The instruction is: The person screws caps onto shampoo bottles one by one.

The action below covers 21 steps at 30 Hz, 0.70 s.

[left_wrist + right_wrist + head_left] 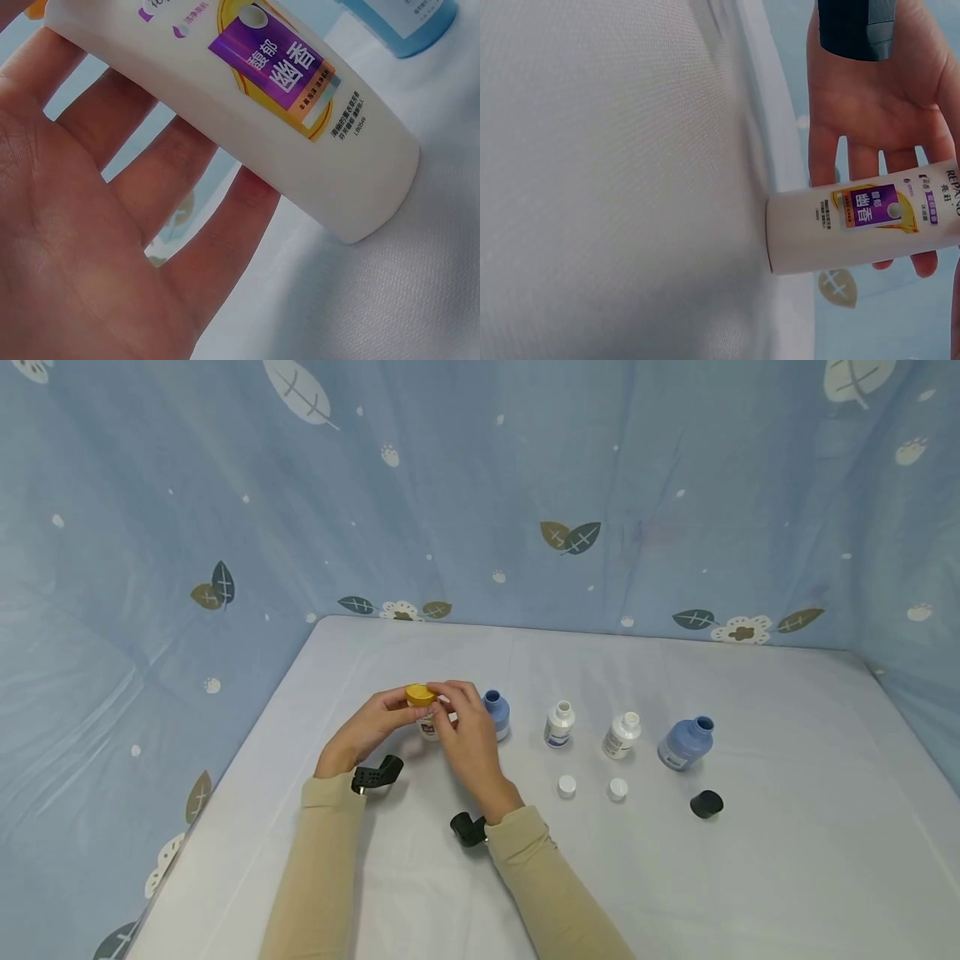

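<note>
A white body-wash bottle [427, 727] with a purple and yellow label is between both hands, its yellow cap [420, 694] upward. My left hand [367, 725] holds it from the left, and in the left wrist view the fingers run behind the bottle [300, 135]. From the right, my right hand [472, 739] grips the cap with fingertips at its side. In the right wrist view its fingers pass behind the bottle [862, 225]; the cap is out of frame there. Whether the base touches the table cannot be told.
Just right of the hands stands an uncapped blue bottle [498, 717]. Farther right are two white uncapped bottles [558, 725] and another blue bottle [685, 743]. Nearer lie a white cap [566, 787], a second white cap [617, 790] and a black cap [707, 804].
</note>
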Tool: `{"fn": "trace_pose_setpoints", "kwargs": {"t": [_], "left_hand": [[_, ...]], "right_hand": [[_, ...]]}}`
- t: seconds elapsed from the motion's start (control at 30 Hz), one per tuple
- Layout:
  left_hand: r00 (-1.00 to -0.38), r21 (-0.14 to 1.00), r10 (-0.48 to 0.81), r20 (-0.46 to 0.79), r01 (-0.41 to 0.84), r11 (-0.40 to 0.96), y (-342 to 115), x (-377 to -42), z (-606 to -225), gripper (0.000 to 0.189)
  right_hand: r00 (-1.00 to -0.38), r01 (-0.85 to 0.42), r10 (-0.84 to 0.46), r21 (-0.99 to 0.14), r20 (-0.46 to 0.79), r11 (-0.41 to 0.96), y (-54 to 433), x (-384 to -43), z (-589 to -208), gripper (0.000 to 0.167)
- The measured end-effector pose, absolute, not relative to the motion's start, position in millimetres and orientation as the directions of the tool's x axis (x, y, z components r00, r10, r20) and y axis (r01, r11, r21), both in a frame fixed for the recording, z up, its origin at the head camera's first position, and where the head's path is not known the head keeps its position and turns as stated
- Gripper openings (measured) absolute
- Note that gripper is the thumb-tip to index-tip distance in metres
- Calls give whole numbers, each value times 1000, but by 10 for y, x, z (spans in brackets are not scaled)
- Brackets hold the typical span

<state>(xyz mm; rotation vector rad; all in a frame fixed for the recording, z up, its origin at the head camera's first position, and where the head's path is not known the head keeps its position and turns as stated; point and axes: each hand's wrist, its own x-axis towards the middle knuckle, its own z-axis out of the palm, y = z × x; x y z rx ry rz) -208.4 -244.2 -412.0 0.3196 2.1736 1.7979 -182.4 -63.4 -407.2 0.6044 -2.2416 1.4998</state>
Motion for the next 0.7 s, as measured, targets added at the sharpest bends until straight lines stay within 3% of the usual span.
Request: {"fn": "trace_pose_setpoints", "kwargs": {"t": [0.4,0.7], "left_hand": [[-923,985,377,-77,-11,174,-2322,-2016,-3912,39],[-918,979,391,-63,19,203,-2430,-2073,-4104,40]], "right_hand": [[-825,-558,-120,-760,553,332,-584,-1852,-4058,25],[-814,-575,-134,-753,565,320,-604,-1841,-4075,24]]}}
